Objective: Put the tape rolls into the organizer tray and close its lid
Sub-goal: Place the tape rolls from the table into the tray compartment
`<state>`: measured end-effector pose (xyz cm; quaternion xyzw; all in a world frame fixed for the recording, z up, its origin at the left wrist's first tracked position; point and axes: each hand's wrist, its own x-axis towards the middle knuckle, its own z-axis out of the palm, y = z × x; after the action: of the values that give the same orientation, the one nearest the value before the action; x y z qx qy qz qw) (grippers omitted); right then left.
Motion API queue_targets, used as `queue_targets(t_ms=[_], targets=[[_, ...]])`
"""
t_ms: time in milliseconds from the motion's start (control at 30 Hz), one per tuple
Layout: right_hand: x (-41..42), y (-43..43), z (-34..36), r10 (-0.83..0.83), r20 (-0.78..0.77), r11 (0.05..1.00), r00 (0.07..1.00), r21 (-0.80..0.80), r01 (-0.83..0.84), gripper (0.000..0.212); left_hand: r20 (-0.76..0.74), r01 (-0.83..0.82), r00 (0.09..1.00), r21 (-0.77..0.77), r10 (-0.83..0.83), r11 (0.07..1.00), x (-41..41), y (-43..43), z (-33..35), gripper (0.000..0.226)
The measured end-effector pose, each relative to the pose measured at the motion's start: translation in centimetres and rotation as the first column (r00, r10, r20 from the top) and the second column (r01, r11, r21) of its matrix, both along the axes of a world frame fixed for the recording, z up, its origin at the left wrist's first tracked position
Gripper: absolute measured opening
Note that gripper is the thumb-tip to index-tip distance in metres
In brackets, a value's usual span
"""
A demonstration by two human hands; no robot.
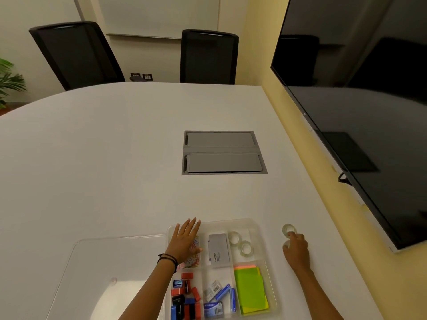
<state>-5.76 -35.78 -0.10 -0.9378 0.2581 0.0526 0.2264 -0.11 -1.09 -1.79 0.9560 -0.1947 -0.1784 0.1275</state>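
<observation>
1. My left hand (186, 241) lies flat and open, fingers spread, over the far-left compartment of the clear organizer tray (256, 224). It grips nothing; the palm covers part of a heap of coloured paper clips (193, 262).
2. My right hand (297, 249) is on the white table (115, 169) just to the right of the tray. Its fingers are curled down around a clear tape roll (287, 244) at the thumb side, of which only a sliver shows; I cannot tell whether I have it pinched or am merely touching it.
3. A second loose tape roll (288, 229) lies on the table just beyond my right fingertips, touching or nearly touching them.
4. Two more tape rolls (240, 242) already lie in the tray's far-right compartment, side by side.
5. Between them and my left hand, the middle far compartment holds a grey box (218, 249).
6. The near compartments hold red, blue and black sharpeners and erasers (184, 296) on the left, staple boxes (219, 296) in the middle, and green and yellow sticky notes (250, 288) on the right.
7. The tray's clear lid (111, 273) lies flat on the table to the left of the tray, off it.
</observation>
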Motion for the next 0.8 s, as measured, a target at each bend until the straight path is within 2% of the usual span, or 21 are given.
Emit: queue_targets(t_ms=[133,367,600,667,800], targets=[[-1.2,0.0,-0.7,-0.031,-0.088,0.999,0.996,0.013,0.032,0.049,-0.002,0.0,1.0,-0.004,0.0,1.0,0.0,0.0,0.0,0.084],[-1.7,0.2,-0.9,0.008,-0.091,1.0,0.996,0.007,-0.008,0.046,-0.01,-0.007,1.0,-0.01,0.007,1.0,0.0,0.0,-0.3,0.085],[-2.2,0.5,-1.3,0.053,-0.114,0.994,0.992,-0.091,-0.063,0.046,-0.009,-0.015,1.0,-0.006,0.015,1.0,-0.1,0.0,-0.4,0.085],[-2.0,0.6,-1.2,0.039,-0.096,0.997,0.995,-0.055,-0.045,0.048,-0.007,-0.016,1.0,-0.007,0.016,1.0,-0.1,0.0,-0.4,0.086],[-0.5,1.5,0.2,-0.055,0.037,0.985,0.998,0.164,0.048,0.049,-0.004,-0.017,1.0,-0.007,0.017,1.0,-0.1,0.1,-0.6,0.086]])
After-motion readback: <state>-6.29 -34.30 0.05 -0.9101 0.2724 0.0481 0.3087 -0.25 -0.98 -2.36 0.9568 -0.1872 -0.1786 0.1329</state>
